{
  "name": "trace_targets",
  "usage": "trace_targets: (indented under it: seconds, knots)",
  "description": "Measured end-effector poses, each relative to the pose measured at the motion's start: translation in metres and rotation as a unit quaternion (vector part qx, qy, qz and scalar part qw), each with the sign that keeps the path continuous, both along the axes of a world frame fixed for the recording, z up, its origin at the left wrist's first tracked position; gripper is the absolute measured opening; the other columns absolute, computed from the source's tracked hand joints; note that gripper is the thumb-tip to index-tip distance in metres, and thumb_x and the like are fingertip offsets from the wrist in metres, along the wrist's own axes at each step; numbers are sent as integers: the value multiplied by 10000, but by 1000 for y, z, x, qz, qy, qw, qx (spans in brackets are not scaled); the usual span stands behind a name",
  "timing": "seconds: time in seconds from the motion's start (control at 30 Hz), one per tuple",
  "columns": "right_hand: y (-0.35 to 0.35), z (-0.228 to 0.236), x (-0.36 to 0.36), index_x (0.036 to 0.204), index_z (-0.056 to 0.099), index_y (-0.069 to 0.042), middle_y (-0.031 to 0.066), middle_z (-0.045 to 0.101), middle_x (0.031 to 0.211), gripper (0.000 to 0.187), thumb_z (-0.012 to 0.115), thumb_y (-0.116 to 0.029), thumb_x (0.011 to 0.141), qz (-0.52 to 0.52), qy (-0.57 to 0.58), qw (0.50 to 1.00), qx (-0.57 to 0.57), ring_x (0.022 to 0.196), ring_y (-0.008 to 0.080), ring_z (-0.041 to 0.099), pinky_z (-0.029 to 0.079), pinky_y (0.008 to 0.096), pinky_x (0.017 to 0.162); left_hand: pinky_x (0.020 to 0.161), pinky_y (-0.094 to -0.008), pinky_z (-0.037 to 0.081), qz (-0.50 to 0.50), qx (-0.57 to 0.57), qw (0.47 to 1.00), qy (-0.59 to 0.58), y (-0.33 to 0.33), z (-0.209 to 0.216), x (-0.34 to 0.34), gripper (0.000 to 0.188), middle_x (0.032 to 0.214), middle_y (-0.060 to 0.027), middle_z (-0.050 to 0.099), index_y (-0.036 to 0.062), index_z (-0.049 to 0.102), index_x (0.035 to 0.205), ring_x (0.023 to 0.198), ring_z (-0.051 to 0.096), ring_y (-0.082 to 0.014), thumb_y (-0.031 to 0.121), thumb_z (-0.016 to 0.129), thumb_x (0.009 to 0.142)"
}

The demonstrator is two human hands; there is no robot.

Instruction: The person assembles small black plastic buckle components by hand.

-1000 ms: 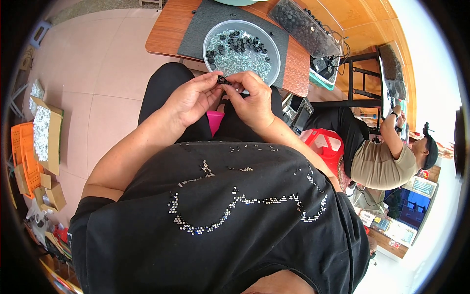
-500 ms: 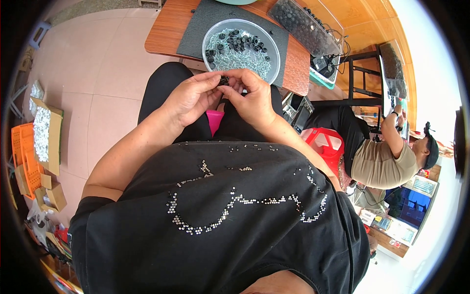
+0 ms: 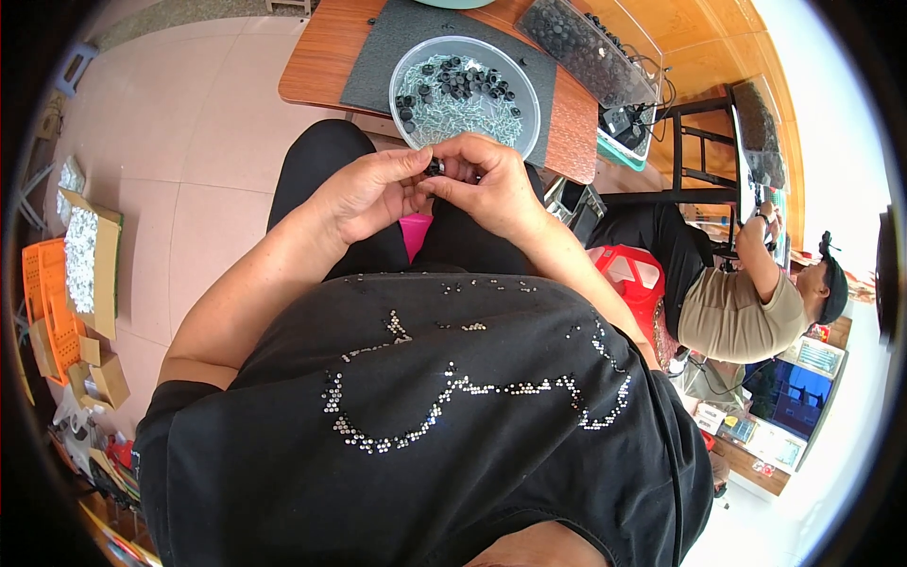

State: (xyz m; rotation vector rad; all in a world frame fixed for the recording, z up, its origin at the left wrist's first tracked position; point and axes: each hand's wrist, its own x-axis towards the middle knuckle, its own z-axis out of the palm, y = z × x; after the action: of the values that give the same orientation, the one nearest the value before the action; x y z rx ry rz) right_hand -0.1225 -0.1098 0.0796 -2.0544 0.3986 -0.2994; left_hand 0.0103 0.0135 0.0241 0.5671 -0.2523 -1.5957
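Note:
Over my lap, just in front of a round clear tub [image 3: 397, 128], both hands meet at a small black plastic part [image 3: 435, 167]. My left hand [image 3: 373, 189] pinches at its left side with thumb and fingers. From the other side my right hand [image 3: 487, 189] grips it between thumb and curled fingers. Much of the part is hidden by the fingertips. Inside the tub lie many silvery screws [image 3: 463, 123] with several black round caps [image 3: 463, 83] on top of them.
The tub stands on a dark mat [image 3: 373, 71] on a brown wooden table [image 3: 316, 57]. A clear bin of black parts [image 3: 586, 57] is at the table's right. A co-worker [image 3: 746, 312] sits at the right beside a red stool [image 3: 633, 283]. Boxes and an orange crate [image 3: 52, 302] are far left.
Both hands have shifted slightly, with the fingers changing their hold on the small black part. The co-worker's hands have moved a little. The tub has stayed in place.

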Motion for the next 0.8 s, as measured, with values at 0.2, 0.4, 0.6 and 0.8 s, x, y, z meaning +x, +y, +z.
trace_targets:
  seconds: [0.2,0.4,0.6,0.8]
  knots:
    - [2,3,1,903,673,-37,-1,545,684,256,796,-114,693,1,17,1000,23,590,70,492,430,236,532,731,-239,452,-18,7,1000,20,1,3,-2,298,872,4,599,47,613,1012,788,544,-81,319,620,892]
    - [1,3,1,864,662,-36,-12,544,655,236,800,-121,692,9,36,999,16,582,67,493,430,238,525,739,-241,454,-28,1,999,23,0,-4,-2,282,869,13,599,58,616,1006,789,544,-75,316,619,894]
    - [0,5,1,858,634,-29,-67,490,652,229,798,-114,723,27,44,998,25,572,10,411,353,177,503,775,-262,466,-38,-4,999,26,2,-4,-1,306,910,-32,622,36,610,1002,834,577,-109,322,614,895]
    - [2,6,1,838,643,-31,11,559,646,228,794,-121,694,11,32,999,-12,555,90,504,425,254,504,765,-265,469,-39,-6,998,40,2,-4,-4,296,903,-26,621,32,599,1018,823,577,-109,307,595,909]
